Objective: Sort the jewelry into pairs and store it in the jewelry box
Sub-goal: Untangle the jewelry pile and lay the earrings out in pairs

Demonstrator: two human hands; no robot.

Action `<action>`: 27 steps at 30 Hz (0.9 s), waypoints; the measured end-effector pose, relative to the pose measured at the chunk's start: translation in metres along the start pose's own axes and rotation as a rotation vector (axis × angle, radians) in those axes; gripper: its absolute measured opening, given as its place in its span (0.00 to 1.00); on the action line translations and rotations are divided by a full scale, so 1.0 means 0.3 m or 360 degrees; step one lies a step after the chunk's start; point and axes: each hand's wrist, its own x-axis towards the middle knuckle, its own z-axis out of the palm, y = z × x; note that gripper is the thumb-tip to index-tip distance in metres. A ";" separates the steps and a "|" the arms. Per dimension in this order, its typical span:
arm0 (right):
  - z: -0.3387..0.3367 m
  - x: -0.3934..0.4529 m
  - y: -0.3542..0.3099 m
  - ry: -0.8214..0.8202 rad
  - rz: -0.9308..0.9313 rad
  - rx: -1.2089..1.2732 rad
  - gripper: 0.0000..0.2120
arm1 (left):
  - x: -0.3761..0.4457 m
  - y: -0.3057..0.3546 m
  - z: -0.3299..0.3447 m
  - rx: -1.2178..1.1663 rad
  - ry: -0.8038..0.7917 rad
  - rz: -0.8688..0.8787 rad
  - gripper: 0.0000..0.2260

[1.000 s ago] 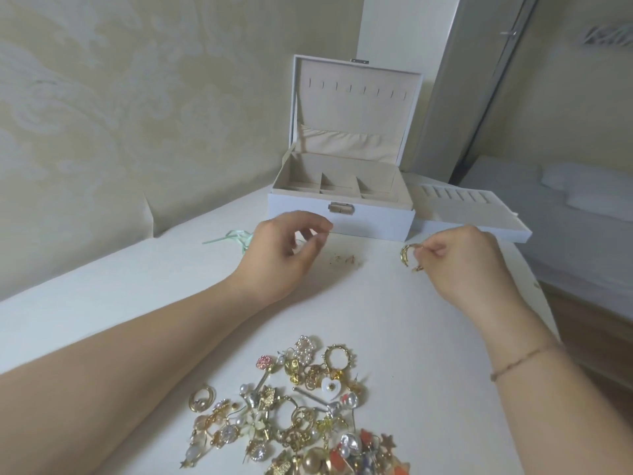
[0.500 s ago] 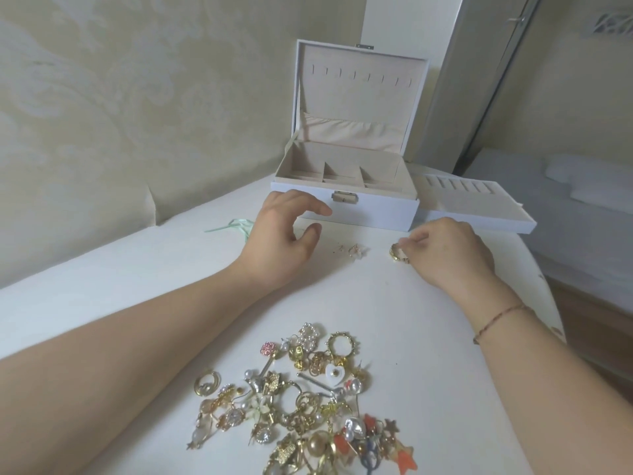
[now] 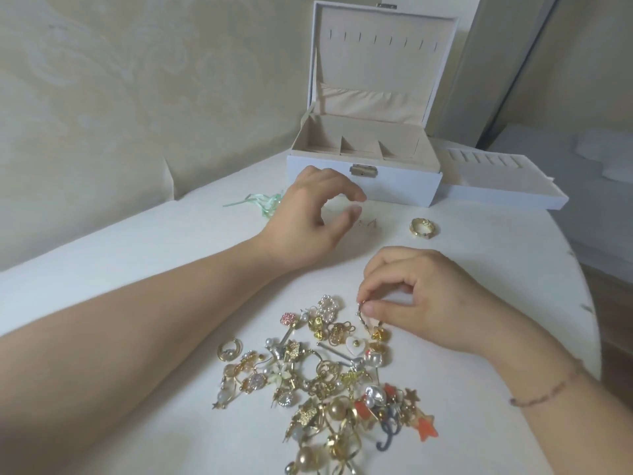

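Observation:
A heap of mixed earrings in gold, pearl and orange lies on the white table near me. My right hand pinches a gold hoop earring at the heap's upper right edge. A pair of gold hoops lies on the table in front of the white jewelry box, whose lid stands open. A small pair of thin earrings lies just right of my left hand. That hand hovers with curled fingers, holding nothing.
The box's removable tray sits to the right of the box. A mint green ribbon lies at the left by the wall. The table's rounded edge drops off at the right, with a bed beyond.
My right hand set the gold hoops down in front of the box, then moved back to the heap and pinched another hoop. My left hand stayed near the box.

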 end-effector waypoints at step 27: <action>0.053 -0.025 -0.069 0.0174 -0.0825 -0.0372 0.03 | -0.016 0.031 0.005 -0.0348 -0.0192 -0.0036 0.08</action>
